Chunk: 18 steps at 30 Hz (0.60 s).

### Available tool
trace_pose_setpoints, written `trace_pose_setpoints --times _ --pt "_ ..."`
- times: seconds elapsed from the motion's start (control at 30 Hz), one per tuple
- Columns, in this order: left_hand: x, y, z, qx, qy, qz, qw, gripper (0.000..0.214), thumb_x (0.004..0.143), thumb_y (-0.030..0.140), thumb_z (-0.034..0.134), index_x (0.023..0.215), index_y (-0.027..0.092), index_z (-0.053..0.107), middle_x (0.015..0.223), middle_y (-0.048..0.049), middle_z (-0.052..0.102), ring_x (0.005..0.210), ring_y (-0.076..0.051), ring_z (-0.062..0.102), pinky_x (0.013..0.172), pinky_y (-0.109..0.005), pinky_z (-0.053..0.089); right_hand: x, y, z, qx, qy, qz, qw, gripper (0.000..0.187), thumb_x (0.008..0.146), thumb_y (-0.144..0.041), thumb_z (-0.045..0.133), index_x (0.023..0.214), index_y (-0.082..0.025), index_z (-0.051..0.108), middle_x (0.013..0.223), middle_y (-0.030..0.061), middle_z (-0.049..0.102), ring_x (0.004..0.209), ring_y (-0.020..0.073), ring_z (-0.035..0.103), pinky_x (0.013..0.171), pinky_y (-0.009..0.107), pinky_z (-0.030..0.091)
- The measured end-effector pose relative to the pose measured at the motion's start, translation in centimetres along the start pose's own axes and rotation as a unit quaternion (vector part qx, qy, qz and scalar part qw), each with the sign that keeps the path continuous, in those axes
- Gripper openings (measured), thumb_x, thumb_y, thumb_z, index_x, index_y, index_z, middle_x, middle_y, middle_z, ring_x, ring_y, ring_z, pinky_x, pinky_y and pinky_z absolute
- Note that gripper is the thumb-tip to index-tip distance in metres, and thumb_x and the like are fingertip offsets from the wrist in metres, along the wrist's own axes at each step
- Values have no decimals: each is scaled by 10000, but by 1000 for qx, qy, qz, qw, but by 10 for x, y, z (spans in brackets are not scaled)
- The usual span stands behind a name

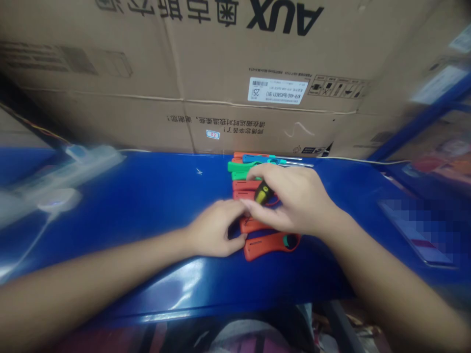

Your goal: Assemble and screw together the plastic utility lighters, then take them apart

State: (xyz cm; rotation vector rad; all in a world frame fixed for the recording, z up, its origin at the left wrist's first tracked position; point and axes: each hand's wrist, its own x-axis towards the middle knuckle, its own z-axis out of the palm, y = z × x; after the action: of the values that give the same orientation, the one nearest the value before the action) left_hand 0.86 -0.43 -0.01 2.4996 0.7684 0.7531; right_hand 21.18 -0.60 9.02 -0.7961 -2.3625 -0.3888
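A row of plastic handle-shaped parts lies on the blue table [147, 196]: several orange-red ones [270, 244] nearest me, then green ones [239, 166] and a blue one [257, 158] farther back. My right hand [294, 201] is curled over the row and holds a small black and yellow tool [263, 192]. My left hand [215, 228] rests closed against the left ends of the orange-red parts, its fingertips touching my right hand.
A large cardboard box [221, 73] stands along the table's far edge. A white power strip [84, 162] and a round white device [59, 200] with a cable lie at the left. A blue rack frame [423, 117] rises at the right.
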Motion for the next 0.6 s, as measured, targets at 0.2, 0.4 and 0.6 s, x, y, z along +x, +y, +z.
trace_pose_setpoints --times 0.2,0.4,0.6 --pt "1 1 0 -11 6 -11 1000 235 721 186 659 935 198 564 937 -44 689 847 -227 649 759 -353 504 -1 2 -1 40 -20 -17 999 394 845 -271 485 1213 -139 539 1075 113 704 868 224 678 669 320 508" --pt "1 0 0 -32 2 -23 999 186 729 174 666 896 197 589 872 -20 666 804 -196 618 738 -317 499 -2 2 0 26 -17 10 999 405 872 -238 483 1269 -158 479 1071 86 717 763 188 674 631 298 499" --pt "0 -2 1 -45 12 -31 998 186 749 174 669 925 192 613 900 -21 677 820 -192 629 757 -317 507 -2 2 1 -8 -17 1 1000 304 918 -377 535 1147 -177 551 951 63 737 729 192 681 603 287 471"
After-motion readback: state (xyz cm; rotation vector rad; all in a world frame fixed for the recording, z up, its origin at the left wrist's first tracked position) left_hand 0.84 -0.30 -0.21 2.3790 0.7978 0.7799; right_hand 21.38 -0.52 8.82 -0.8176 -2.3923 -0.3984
